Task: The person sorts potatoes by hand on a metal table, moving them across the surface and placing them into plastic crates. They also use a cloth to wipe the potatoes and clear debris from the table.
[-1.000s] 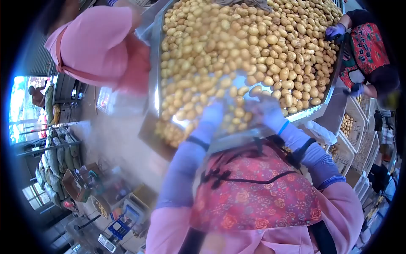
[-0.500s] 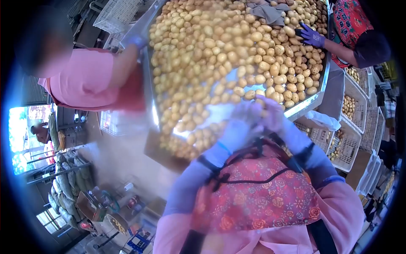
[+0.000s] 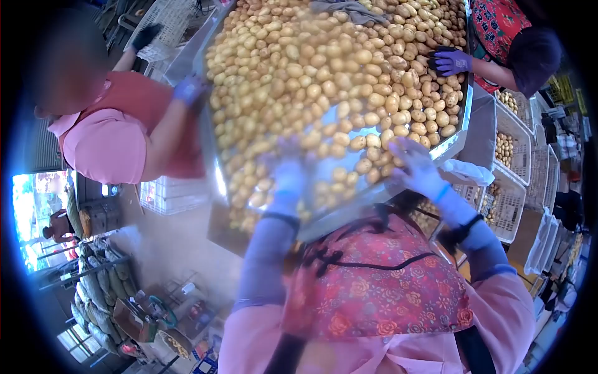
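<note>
Yellow-brown potatoes [image 3: 324,68] cover a metal sorting table [image 3: 445,144] in front of me. My left hand [image 3: 288,168], in a pale purple glove, reaches over the potatoes on the near left side. Its fingers look spread, though motion and a hazy patch of the picture blur them. My right hand [image 3: 416,167], gloved the same way, lies at the near right edge with its fingers apart, touching or just above some potatoes. Between the hands, bare tabletop shows among scattered potatoes. I see nothing gripped in either hand.
A co-worker in pink [image 3: 109,146] stands at the left side; another person's gloved hand [image 3: 451,62] rests on potatoes at the right. Grey cloth [image 3: 352,9] lies on the pile. White crates [image 3: 507,199] with potatoes stand at right, full sacks [image 3: 93,290] at lower left.
My hands were close together at the near edge; now they are apart, the left moved left and the right slightly right. The left co-worker has turned, with one arm now at a crate.
</note>
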Tool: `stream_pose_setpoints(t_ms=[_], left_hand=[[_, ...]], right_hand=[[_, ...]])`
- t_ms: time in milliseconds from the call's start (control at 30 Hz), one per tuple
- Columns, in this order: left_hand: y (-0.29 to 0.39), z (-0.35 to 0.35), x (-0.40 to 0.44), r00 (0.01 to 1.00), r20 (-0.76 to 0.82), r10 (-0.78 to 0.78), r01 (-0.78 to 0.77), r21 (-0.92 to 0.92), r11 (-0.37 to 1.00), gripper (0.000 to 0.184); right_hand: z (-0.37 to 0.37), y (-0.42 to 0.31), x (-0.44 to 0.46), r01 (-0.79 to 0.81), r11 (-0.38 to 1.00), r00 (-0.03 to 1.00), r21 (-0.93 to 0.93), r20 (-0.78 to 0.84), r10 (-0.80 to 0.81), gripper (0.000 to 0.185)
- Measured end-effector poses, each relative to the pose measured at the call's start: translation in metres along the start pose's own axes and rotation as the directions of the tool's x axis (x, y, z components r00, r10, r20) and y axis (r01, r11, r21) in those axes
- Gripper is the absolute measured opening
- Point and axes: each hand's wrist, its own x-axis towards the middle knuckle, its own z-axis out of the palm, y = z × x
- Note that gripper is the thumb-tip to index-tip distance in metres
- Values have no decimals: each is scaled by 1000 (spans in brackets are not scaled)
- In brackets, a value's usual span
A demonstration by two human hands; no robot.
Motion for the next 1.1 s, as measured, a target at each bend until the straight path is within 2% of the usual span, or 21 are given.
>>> stream_pose_setpoints(t_ms=[33, 133, 167, 200, 267, 333, 400, 433, 467, 533, 600, 667, 700, 767, 867, 900, 933, 967, 1000, 1033, 1100], left_hand=[[20, -5, -7, 996, -16, 85, -85, 4, 996, 80], [15, -31, -42, 935, 243, 260, -257, -44, 965, 61], [-1, -44, -59, 902, 268, 338, -340, -43, 940, 56], [-26, -23, -79, 904, 144, 402, -390, -105, 915, 53], [-62, -41, -94, 911, 125, 392, -391, -34, 920, 57], [-83, -41, -97, 967, -16, 253, -254, -24, 967, 61], [-100, -16, -90, 969, -245, -35, 9, -108, 994, 66], [-96, -4, -86, 974, -201, -107, 102, -34, 994, 67], [-78, 12, -83, 971, -159, -180, 189, 43, 981, 69], [-35, 23, -84, 975, -51, -215, 220, 127, 967, 66], [5, 4, -97, 996, 81, 44, -40, -42, 998, 57], [16, -21, -103, 966, 95, 241, -205, -292, 934, 49], [12, -26, -100, 967, 108, 232, -175, -381, 908, 45], [-1, -32, -83, 983, 139, 123, -40, -486, 873, 37], [-2, -12, -53, 975, 6, 223, -212, -289, 934, 30], [3, -2, -42, 966, 96, 240, -214, -224, 951, 30], [10, 7, -30, 951, 183, 251, -223, -159, 962, 30], [14, 19, -19, 928, 268, 258, -242, -94, 966, 31], [12, 40, -7, 911, 293, 289, -257, -144, 956, 36], [12, 31, 0, 916, 310, 254, -129, -371, 920, 37], [26, -25, 12, 911, 342, 231, 42, -635, 772, 38]], right_hand=[[13, -5, 17, 101, 992, 995, -79, -2, -102, 66], [28, -30, 55, 125, 986, 950, -107, 301, -88, 67], [41, -38, 60, 181, 981, 948, -73, 278, -155, 67], [57, -45, 62, 234, 972, 943, -36, 252, -218, 66], [88, -63, 71, 306, 951, 908, 56, 282, -309, 63], [114, -87, 76, 336, 926, 831, 174, 409, -378, 59], [110, -107, 88, 556, 809, 737, 189, 337, -585, 51], [106, -121, 96, 652, 734, 674, 190, 299, -676, 47], [104, -136, 130, 527, 831, 588, 178, 630, -507, 33], [96, -125, 167, 351, 929, 778, 116, 516, -358, 27], [79, -115, 205, 192, 980, 915, 47, 353, -196, 26], [67, -115, 214, 247, 967, 884, -65, 425, -197, 28], [64, -112, 216, 272, 954, 871, -123, 453, -190, 28], [99, -90, 202, 272, 962, 926, -28, 280, -254, 21], [116, -60, 174, 117, 973, 965, 201, 208, -159, 19], [115, -50, 164, 32, 958, 971, 286, 219, -98, 19], [117, -30, 148, -125, 769, 977, 627, 215, -16, 16], [118, -15, 131, -239, 442, 970, 865, 236, 62, 14], [99, -16, 115, -272, 278, 962, 921, 266, 61, 16], [69, -21, 95, -292, 103, 956, 951, 287, 61, 19], [30, -33, 62, -441, 63, 898, 895, 440, 25, 31]])
